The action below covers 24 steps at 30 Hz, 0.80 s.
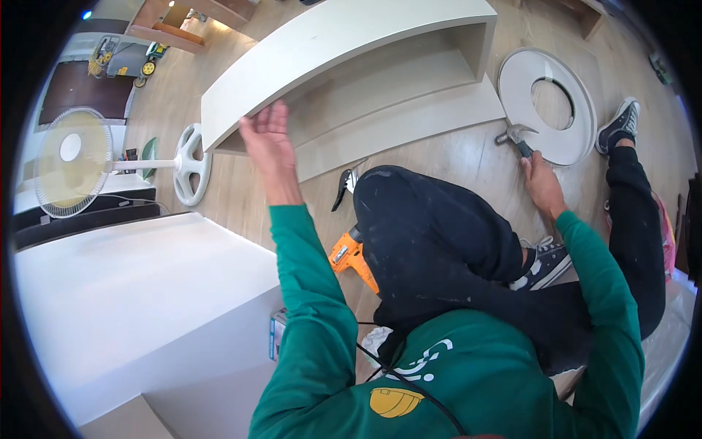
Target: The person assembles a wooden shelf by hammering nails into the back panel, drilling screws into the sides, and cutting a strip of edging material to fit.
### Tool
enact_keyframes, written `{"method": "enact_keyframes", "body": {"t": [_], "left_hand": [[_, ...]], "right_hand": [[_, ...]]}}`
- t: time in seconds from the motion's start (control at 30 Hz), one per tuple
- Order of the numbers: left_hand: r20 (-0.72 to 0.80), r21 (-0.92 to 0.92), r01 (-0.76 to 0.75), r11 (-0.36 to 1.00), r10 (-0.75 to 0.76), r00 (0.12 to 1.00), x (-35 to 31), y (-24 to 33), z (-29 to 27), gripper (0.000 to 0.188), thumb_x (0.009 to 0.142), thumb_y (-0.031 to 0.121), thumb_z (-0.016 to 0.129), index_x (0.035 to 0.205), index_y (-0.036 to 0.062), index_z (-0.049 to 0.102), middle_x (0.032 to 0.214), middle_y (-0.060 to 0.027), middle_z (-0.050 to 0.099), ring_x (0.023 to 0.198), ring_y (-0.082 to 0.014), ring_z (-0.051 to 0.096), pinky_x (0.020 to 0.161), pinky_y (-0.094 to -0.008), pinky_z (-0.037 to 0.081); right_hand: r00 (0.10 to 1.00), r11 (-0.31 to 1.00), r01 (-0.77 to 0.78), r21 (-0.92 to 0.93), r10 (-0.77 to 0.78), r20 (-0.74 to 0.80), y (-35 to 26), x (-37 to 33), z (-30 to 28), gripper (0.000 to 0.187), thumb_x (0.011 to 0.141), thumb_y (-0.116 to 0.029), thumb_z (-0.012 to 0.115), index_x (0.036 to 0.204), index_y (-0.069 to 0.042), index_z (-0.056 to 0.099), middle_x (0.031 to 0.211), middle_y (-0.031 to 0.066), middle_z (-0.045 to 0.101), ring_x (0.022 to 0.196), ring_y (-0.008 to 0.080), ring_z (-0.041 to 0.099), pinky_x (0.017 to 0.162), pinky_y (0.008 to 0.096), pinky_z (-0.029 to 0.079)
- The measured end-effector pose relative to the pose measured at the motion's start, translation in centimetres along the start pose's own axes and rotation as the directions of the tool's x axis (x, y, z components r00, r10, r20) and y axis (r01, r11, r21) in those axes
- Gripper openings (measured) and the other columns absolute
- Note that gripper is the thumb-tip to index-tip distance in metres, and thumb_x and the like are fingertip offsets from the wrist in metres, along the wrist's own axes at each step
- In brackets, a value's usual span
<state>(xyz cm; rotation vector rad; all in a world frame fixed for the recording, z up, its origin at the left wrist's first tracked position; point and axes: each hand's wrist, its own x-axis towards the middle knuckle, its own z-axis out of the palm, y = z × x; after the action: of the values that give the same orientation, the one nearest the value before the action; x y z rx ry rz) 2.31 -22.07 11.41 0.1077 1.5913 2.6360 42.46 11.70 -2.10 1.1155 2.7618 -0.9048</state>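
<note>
A long off-white cabinet carcass (351, 44), open on the side toward me, lies on the floor ahead. My left hand (272, 139) is at its near left edge, palm up and fingers stretched out, with the fingertips against or just inside the rim. Whether they bear any weight I cannot tell. In my right hand (542, 183) is a claw hammer (518, 137), gripped by its dark handle with the metal head pointing away from me. The hammer is beside a round off-white disc (585, 95) with a hole in it.
An orange power tool (352, 260) and a black-handled tool (341, 192) lie by my bent knee. A standing fan (73, 161) with a white base (191, 165) is at left. A large white panelled unit (146, 285) stands close on my left. Wheeled equipment (128, 60) is far left.
</note>
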Motion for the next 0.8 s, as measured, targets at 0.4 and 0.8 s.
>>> {"method": "enact_keyframes", "body": {"t": [0.4,0.8], "left_hand": [[0.86,0.465,-0.885,0.009,-0.243,0.449,-2.7,-19.6,8.0,0.054,0.101,0.04,0.061,0.15,0.016,0.053,0.148,-0.018,0.048,0.134,-0.0412,0.043,0.116,-0.0531,0.034],[0.892,0.419,-0.907,-0.035,-0.171,0.419,-2.2,-22.4,7.2,0.053,0.101,0.044,0.059,0.144,0.0129,0.057,0.148,-0.0156,0.052,0.14,-0.0421,0.044,0.118,-0.0585,0.034]], "right_hand": [[0.98,0.99,0.122,-0.072,-0.109,0.164,-1.0,-0.9,0.8,0.031,0.106,-0.032,0.052,0.11,-0.002,0.052,0.103,0.0276,0.064,0.092,0.0499,0.065,0.081,0.0571,0.052],[0.986,0.987,0.108,-0.119,-0.091,0.14,-0.5,-0.8,1.3,0.029,0.105,-0.032,0.054,0.107,-0.003,0.05,0.099,0.026,0.065,0.086,0.0493,0.066,0.075,0.057,0.053]]}}
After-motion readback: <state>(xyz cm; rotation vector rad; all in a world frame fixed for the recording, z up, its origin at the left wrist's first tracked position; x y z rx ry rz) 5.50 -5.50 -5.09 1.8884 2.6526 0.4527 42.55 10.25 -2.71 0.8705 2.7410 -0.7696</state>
